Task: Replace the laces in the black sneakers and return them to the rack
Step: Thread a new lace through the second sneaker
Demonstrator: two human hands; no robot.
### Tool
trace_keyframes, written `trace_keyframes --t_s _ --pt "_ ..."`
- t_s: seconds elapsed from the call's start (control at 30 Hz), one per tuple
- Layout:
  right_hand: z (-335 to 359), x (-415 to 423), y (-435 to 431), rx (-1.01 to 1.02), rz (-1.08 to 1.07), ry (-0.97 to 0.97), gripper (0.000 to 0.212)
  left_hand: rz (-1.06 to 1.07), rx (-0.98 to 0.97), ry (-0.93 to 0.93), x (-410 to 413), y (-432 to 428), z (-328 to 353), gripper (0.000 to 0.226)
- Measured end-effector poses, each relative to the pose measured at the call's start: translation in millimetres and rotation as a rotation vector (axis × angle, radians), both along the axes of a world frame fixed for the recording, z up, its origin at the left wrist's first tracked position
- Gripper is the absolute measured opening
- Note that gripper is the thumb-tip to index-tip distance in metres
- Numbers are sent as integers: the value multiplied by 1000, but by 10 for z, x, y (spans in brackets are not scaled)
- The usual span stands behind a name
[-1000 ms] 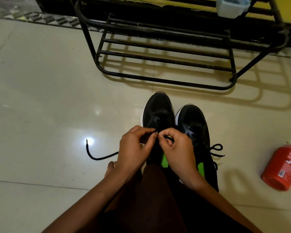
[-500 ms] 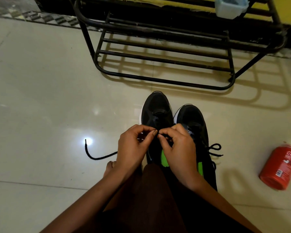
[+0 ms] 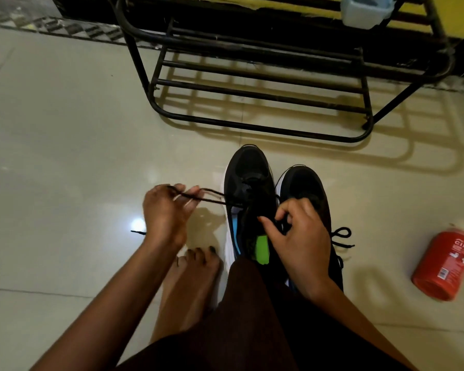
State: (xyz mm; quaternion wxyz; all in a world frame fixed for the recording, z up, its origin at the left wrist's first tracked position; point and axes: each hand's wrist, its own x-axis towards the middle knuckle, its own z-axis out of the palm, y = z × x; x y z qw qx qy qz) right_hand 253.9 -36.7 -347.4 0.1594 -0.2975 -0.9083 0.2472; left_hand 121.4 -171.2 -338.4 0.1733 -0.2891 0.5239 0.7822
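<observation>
Left hand point(image 3: 169, 212) fingers pinch the lace point(image 3: 227, 202), taut off the sneaker point(image 3: 248, 178). Right hand point(image 3: 302, 242) fingers curl at its eyelets; black on black, can't tell their grip.

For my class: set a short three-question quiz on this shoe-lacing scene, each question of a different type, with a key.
1. True or false: the red bottle lies on its side on the floor.
2. The left hand holds: A a brush; B a black lace; C a sock.
3. Fill in: the lace runs from that hand to a black ____.
Key: 1 true; 2 B; 3 sneaker.
</observation>
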Motion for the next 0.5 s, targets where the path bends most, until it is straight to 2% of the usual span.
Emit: trace_keyframes --t_s 0.07,0.17,0.23,0.3,0.37,0.43,0.5 --pt "-18 10 5 -65 12 -11 34 95 -176 41 -174 -195 -101 25" --pt "-22 11 37 -89 28 -70 38 116 -788 413 -330 -514 -161 16" --pt "-24 7 52 -90 40 -119 40 -28 -1168 653 -348 -671 -108 18" --pt "-20 2 48 -78 48 -168 40 -360 -1422 721 -322 -708 -15 17" --pt "-6 -6 38 -72 57 -196 41 -727 -1446 753 -292 -647 -57 15" --pt "12 -11 34 -68 68 -225 41 -1039 -1287 849 -194 -494 -126 26" --pt "20 -14 26 -56 82 -253 41 -1234 -1146 963 -28 -285 -180 43"
